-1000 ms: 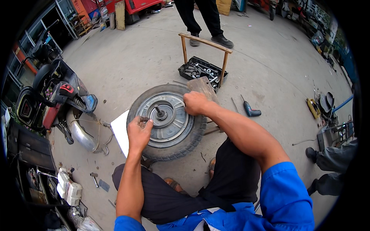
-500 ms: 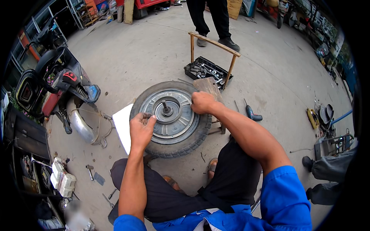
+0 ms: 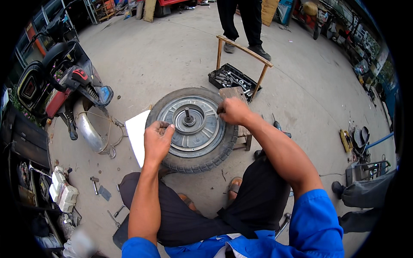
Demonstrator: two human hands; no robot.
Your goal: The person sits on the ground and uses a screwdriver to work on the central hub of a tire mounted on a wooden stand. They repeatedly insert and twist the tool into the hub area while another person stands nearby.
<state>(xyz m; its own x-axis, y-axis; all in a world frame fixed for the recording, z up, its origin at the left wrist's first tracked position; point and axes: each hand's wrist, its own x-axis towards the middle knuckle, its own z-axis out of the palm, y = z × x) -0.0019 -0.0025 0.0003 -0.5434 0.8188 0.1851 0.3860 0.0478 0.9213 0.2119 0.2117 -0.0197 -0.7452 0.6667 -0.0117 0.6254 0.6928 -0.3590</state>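
A wheel with a knobbly black tyre (image 3: 198,167) and a grey metal hub (image 3: 193,140) lies flat in front of me. A threaded axle (image 3: 187,113) stands up from its middle. My left hand (image 3: 157,139) is over the wheel's left side, fingers curled and thumb close to the fingertips; anything pinched there is too small to make out. At the upper right rim my right hand (image 3: 235,111) is closed, its fingertips turned down towards the hub's edge. Whatever it grips is hidden. Beneath the wheel, a wooden stool (image 3: 234,92) sticks out, and a white sheet (image 3: 137,135) shows at the left.
A black toolbox (image 3: 215,78) with a wooden handle holds several sockets and wrenches. Beyond it stands a person (image 3: 241,21). A partly dismantled scooter (image 3: 64,90) is on the left. A power drill (image 3: 277,126) lies right of my arm. Another person's legs (image 3: 365,193) are at the right.
My view has shifted slightly. My right hand has moved a little outward along the wheel's upper right side. The left hand keeps nearly the same place and pose.
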